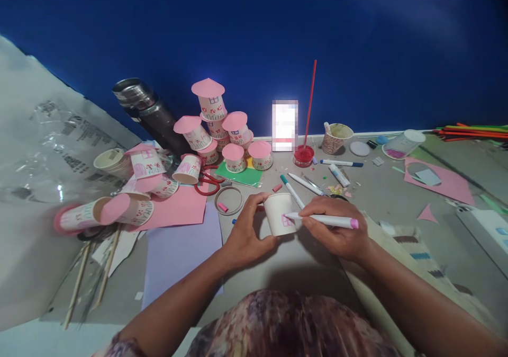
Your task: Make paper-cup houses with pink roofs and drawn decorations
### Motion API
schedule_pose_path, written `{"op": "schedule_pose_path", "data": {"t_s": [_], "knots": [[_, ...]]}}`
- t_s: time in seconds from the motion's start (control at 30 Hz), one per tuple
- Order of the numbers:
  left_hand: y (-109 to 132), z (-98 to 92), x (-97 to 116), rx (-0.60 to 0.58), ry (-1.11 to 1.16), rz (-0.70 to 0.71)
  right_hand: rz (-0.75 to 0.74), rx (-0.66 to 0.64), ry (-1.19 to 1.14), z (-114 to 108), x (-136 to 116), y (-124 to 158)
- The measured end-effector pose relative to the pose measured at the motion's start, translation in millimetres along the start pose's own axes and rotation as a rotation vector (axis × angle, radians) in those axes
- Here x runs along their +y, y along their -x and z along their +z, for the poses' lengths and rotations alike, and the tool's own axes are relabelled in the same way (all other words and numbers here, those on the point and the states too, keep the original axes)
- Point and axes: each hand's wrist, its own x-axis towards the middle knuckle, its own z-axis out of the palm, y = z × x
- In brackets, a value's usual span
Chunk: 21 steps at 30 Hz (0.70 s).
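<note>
A white paper cup is gripped in my left hand, fingers and thumb around its left side. My right hand holds a white felt-tip pen with a pink end, its tip at the cup's wall. A small pink-purple window drawing shows on the cup where the tip is. Just behind the cup lie a teal-capped marker and another white marker. A roll of tape rests left of my left hand, with a short pink piece inside its ring.
Decorated paper cups with pink cone roofs stand stacked at the back, others at left. A dark flask, red-handled scissors, purple paper, a lit phone and a red dish with a stick surround the work area.
</note>
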Motion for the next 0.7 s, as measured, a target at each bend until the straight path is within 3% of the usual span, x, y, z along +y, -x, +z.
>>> {"op": "schedule_pose_path", "data": {"t_s": [0.27, 0.7], "knots": [[-1.5, -1.0, 1.1, -0.013, 0.058, -0.034, 0.021, 0.034, 0.009, -3.7, -0.5, -1.1], [-5.1, 0.0, -3.6, -0.105, 0.541, -0.205, 0.184, 0.06, -0.131, -9.9, 2.1, 3.2]]}}
